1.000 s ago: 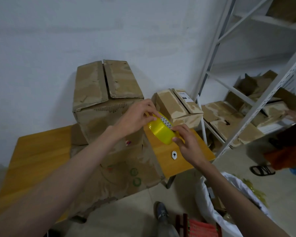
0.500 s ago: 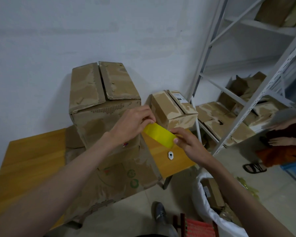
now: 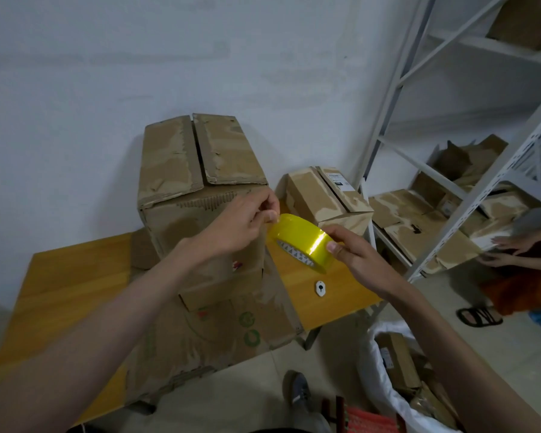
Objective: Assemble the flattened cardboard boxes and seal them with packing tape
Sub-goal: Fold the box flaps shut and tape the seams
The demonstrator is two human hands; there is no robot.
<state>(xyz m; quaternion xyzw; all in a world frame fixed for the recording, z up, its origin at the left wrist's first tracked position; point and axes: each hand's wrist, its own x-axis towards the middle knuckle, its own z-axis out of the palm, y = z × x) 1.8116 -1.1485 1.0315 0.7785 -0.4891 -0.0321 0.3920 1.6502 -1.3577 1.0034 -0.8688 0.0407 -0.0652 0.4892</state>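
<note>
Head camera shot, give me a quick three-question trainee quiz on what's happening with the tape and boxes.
1. True or false: the tall cardboard box's top flaps are already taped shut.
2. Which hand holds the yellow tape roll? A left, B right, C neither.
3. Fill in: the small white cutter lies on the ____.

Key:
1. False; an open seam shows between the flaps.
2. B; the right hand grips it, while the left hand pinches at its edge.
3. Wooden table.

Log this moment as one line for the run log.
step: finding tape end | right hand: holds yellow tape roll | left hand: fingers pinch at roll's edge | tall box: top flaps unsealed
</note>
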